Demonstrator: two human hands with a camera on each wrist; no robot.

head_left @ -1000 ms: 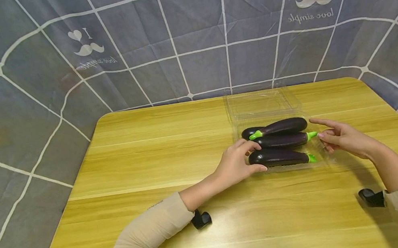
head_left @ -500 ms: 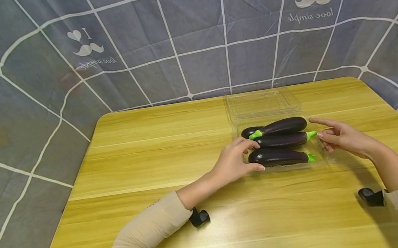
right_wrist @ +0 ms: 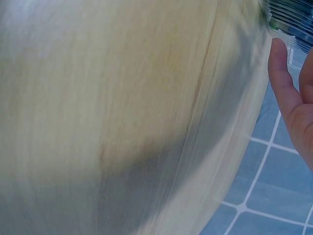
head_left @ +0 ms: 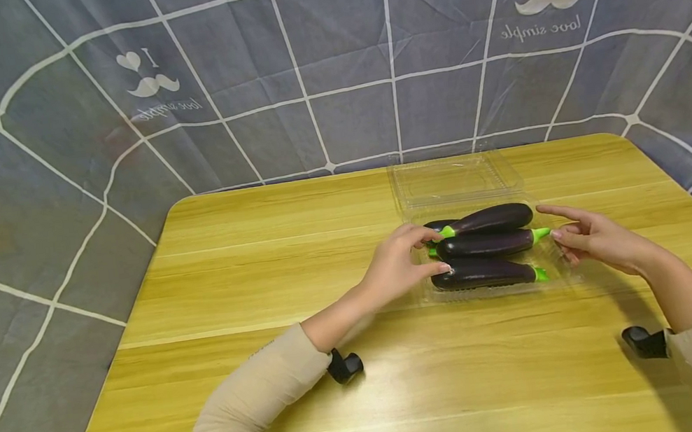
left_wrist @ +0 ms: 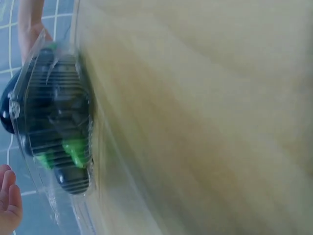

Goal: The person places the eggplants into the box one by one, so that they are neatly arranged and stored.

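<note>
Several dark purple eggplants lie piled in a clear plastic clamshell box (head_left: 570, 277). On top, an upper eggplant (head_left: 492, 218) has its green stem to the left; a middle eggplant (head_left: 485, 245) and a front eggplant (head_left: 485, 274) have theirs to the right. My left hand (head_left: 398, 260) is spread at the box's left end, fingertips right by the upper eggplant's stem, thumb over the front eggplant's end. At the right end, my right hand (head_left: 598, 239) has its index finger extended and its thumb at the middle eggplant's stem tip. Ribbed box walls (left_wrist: 58, 98) show from the side in the left wrist view.
The box's transparent lid (head_left: 456, 180) lies folded back toward the far table edge. Below the hands is the wooden table (head_left: 495, 369). A grey gridded curtain (head_left: 343, 68) hangs behind and at the sides. Black wrist mounts (head_left: 344, 365) stick out at both sleeves.
My left hand has shifted slightly back and left, its fingers leaving the middle eggplant's end for the upper one's stem. Its thumb has lifted from the front rim. The right hand stays put.
</note>
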